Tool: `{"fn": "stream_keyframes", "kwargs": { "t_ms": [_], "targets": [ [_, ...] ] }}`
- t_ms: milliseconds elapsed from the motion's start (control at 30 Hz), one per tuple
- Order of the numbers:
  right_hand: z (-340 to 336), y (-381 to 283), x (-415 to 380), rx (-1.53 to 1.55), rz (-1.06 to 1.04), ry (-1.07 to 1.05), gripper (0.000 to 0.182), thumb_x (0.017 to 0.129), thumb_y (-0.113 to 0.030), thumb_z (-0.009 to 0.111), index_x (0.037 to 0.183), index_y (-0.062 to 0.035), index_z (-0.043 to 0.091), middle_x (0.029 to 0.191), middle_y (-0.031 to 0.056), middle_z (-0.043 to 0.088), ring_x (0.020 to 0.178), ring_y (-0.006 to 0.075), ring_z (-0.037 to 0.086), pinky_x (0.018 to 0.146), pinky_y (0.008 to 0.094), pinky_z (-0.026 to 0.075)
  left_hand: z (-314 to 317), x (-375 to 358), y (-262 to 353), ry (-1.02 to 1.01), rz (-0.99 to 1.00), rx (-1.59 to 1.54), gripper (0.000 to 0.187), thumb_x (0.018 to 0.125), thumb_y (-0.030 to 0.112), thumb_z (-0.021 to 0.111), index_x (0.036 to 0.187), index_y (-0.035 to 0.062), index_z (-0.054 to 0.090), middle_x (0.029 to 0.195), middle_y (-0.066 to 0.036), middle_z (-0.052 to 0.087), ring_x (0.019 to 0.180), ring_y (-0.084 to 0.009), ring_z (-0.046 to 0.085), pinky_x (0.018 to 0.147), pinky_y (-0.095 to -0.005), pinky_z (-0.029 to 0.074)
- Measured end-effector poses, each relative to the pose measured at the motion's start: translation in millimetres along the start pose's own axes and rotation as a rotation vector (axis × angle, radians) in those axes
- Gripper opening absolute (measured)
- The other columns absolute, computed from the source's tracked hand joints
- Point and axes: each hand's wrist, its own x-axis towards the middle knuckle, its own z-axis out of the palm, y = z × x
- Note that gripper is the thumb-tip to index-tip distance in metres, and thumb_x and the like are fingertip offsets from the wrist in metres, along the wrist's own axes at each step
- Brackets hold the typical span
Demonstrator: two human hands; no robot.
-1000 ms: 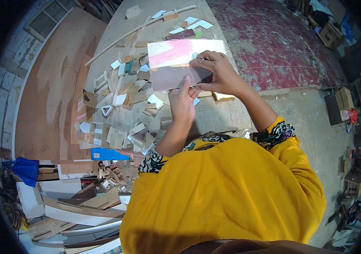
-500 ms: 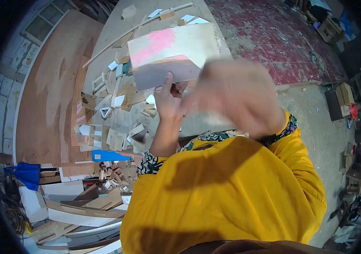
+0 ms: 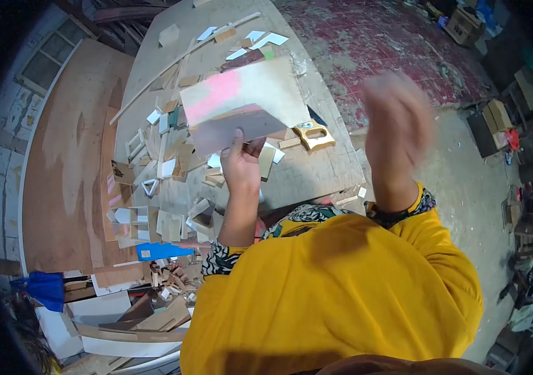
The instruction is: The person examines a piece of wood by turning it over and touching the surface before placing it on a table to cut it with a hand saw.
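My left hand (image 3: pixel 241 165) grips the lower edge of a thin board (image 3: pixel 254 94), thumb on its face. The board is pale with a pink patch and a shadow over its lower part; it is held above the worktable. My right hand (image 3: pixel 398 122) is raised off to the right, away from the board and blurred by motion. Its fingers look drawn together, but what they hold, if anything, cannot be made out. A handsaw with a yellow handle (image 3: pixel 314 136) lies on the table just right of the board.
Wood offcuts and small frames (image 3: pixel 135 145) lie scattered over the worktable (image 3: pixel 316 178). A large brown panel (image 3: pixel 60 162) stands at the left. Scrap strips (image 3: pixel 123 334) and a blue cloth (image 3: pixel 44 289) are at lower left. Boxes (image 3: pixel 498 119) sit at the right.
My right hand has moved right, away from the board, uncovering the saw. My left hand still holds the board, now slightly lower and further left in view.
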Motion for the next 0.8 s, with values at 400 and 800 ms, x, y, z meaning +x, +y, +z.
{"fn": "stream_keyframes", "kwargs": {
  "t_ms": [400,800],
  "targets": [
    [77.7,60.0,-315.2,-0.426,0.750,-1.197,0.031,0.077,-0.012,0.054,0.105,0.0023,0.051,0.109,0.0215,0.055,0.101,0.0341,0.053,0.086,0.0424,0.044,-50.1,-28.1,-9.1,0.149,-0.143,0.103,0.030,0.088,0.021,0.057,0.108,-0.0006,0.051,0.100,-0.013,0.059,0.088,-0.0245,0.061,0.086,-0.0381,0.048],
    [92.2,87.1,-304.7,-0.385,0.485,-1.327,0.019,0.073,-0.012,0.059,0.091,-0.0093,0.061,0.088,0.0131,0.064,0.085,0.0298,0.061,0.073,0.0410,0.048,-79.6,-82.8,15.4,0.138,-0.121,0.154,0.029,0.089,0.018,0.056,0.111,0.0015,0.050,0.105,-0.012,0.058,0.093,-0.0249,0.060,0.089,-0.0400,0.046]
  ]
}}
